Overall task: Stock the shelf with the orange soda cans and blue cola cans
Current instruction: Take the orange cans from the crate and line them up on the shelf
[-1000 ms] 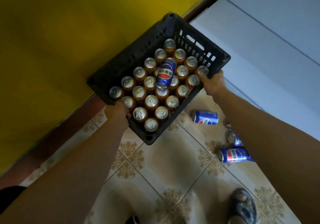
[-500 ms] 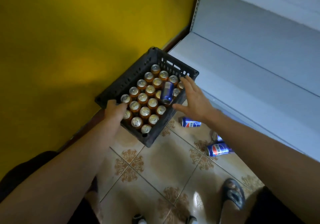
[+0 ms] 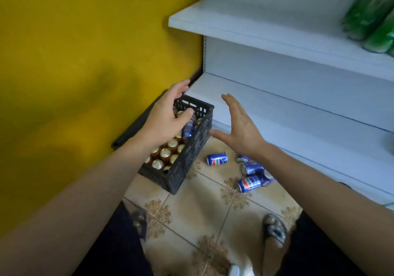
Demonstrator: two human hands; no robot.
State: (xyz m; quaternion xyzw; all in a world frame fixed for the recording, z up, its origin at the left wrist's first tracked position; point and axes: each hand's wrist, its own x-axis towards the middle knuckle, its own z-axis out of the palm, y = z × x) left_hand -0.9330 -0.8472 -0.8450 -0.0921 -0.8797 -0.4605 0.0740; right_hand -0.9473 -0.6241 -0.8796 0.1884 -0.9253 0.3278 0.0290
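A sandalled foot stands nearer than the black crate. Right of the crate, blue cola cans lie scattered on their sides. The crate sits on the tiles, packed with upright orange soda cans, one blue can lying on top. The left hand hovers over the crate and the right hand is beside it, both spread and holding nothing. Beyond the crate, the white shelf shows no cans, so stocking looks unstarted.
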